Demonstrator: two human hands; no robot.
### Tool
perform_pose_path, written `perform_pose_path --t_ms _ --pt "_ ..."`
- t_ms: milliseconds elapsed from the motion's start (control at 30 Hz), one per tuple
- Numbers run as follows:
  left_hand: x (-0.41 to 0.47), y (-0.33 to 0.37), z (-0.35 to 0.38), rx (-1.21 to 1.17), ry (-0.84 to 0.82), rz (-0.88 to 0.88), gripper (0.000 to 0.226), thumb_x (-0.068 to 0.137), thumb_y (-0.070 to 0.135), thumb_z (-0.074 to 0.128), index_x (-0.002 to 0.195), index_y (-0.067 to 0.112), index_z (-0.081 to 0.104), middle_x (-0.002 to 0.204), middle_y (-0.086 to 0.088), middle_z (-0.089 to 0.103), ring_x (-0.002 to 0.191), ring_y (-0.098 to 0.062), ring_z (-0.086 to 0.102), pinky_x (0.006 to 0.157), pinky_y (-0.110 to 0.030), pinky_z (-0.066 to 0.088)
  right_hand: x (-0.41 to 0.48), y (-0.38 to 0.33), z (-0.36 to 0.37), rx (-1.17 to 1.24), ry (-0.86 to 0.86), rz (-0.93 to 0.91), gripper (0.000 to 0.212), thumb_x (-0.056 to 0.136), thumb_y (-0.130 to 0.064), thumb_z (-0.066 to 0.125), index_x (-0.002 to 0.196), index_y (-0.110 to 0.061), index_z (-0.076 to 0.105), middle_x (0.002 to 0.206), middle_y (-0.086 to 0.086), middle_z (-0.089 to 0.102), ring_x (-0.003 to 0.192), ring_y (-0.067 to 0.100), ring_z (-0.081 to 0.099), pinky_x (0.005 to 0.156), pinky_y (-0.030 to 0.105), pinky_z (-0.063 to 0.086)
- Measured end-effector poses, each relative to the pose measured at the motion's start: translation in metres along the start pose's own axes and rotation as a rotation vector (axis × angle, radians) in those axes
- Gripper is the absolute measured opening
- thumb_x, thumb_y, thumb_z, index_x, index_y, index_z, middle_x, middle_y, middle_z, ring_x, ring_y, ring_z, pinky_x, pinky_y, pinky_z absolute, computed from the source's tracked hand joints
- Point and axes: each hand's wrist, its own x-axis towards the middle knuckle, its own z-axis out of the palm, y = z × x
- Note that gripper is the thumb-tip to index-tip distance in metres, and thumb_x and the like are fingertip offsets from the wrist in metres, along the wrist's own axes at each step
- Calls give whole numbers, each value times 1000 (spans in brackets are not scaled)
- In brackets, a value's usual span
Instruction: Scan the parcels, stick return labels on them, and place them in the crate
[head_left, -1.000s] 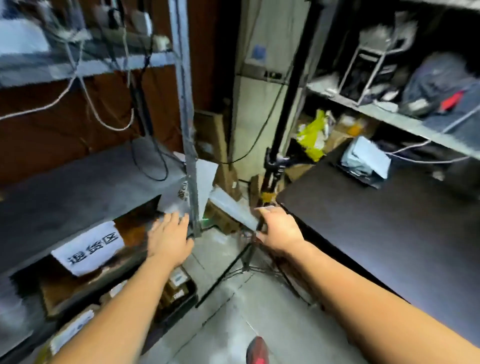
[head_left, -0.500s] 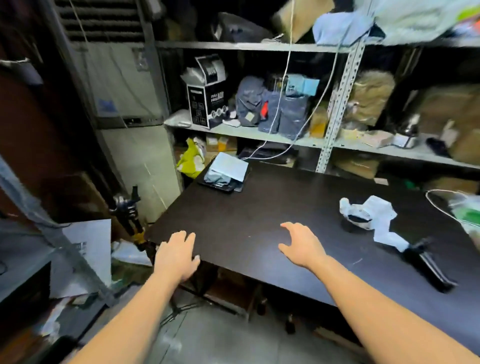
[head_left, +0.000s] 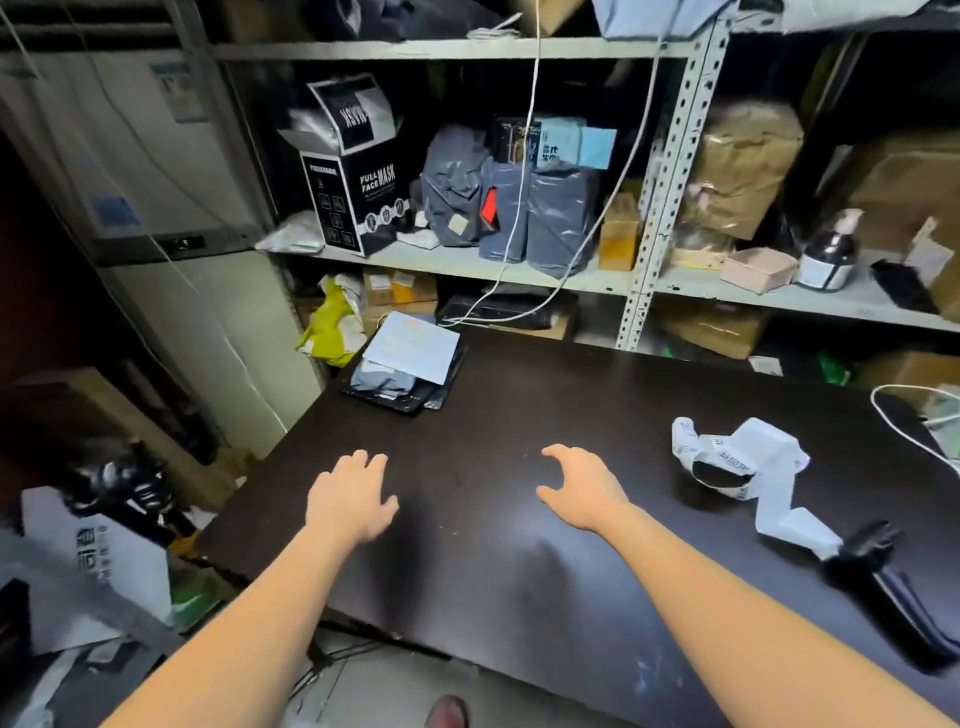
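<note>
A small stack of flat parcels lies at the far left corner of the black table, with a pale sheet on top, a grey bag under it and black packets at the bottom. A curling white strip of labels lies well apart on the right side of the table, its near end meeting a black handheld device. Between them, nearer the front edge, the left hand and right hand are held palm down over bare tabletop. Their fingers are loosely spread and hold nothing; whether they touch the surface cannot be told. Behind the table, a metal shelf carries a black box printed FULL FACE MASK, grey poly bags and a pump bottle.
</note>
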Motion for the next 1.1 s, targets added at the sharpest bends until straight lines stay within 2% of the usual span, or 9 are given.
perform_pose_path --t_ms 233,367,567,633,767,900,967,1033,1100 --pt "137 -52 5 -108 -36 -13 62 97 52 49 150 22 37 141 -3 47 133 -24 45 101 -41 46 141 -72 19 13 -60 -11 60 96 -36 63 151 -26 42 145 3 51 135 22 48 103 41 48" --pt "215 -85 11 -187 -49 -51 59 98 51 48 147 18 41 140 -6 49 132 -27 47 102 -44 47 218 -115 40 116 -76 23 59 94 -36 66 148 -22 48 140 4 58 127 24 55 103 37 48" --pt "325 -98 10 -548 -4 -143 64 101 42 55 150 5 37 147 -19 47 136 -37 46 108 -46 42 317 -144 71 377 -20 200 54 96 -34 67 144 -16 53 136 9 63 123 26 60 98 27 43" --pt "353 -96 12 -634 5 -134 57 99 36 60 143 1 45 142 -23 52 132 -40 50 106 -45 44 342 -147 78 443 -6 240 55 98 -34 64 146 -12 49 132 9 65 122 27 61 95 28 43" --pt "382 -87 18 -683 50 -136 41 95 30 68 124 2 61 122 -24 64 116 -42 58 94 -47 49 363 -149 89 541 8 260 50 99 -32 64 142 -11 52 120 6 69 109 26 64 83 28 44" --pt "392 -84 18 -740 138 -180 38 88 26 76 122 9 69 118 -13 71 118 -37 60 98 -44 47 365 -142 93 593 59 294 31 96 -26 69 124 -13 68 80 -6 64 73 13 58 70 26 45" --pt "393 -81 20 -822 174 -181 27 85 18 79 111 11 73 102 -6 73 105 -32 65 87 -38 52 361 -133 93 633 69 302 26 95 -24 71 118 -14 72 74 -6 61 64 9 53 65 25 44" --pt "394 -76 20 -985 155 -173 19 84 10 79 101 12 72 89 1 68 88 -25 66 65 -22 52 354 -124 91 680 93 310 24 93 -22 72 117 -15 73 69 -7 59 58 7 50 59 22 41" --pt "393 -68 20 -1080 126 -141 19 85 5 78 96 14 67 86 3 64 83 -21 64 62 -17 51 344 -112 85 734 122 323 27 91 -23 75 117 -18 70 73 -8 59 60 6 51 55 16 40"
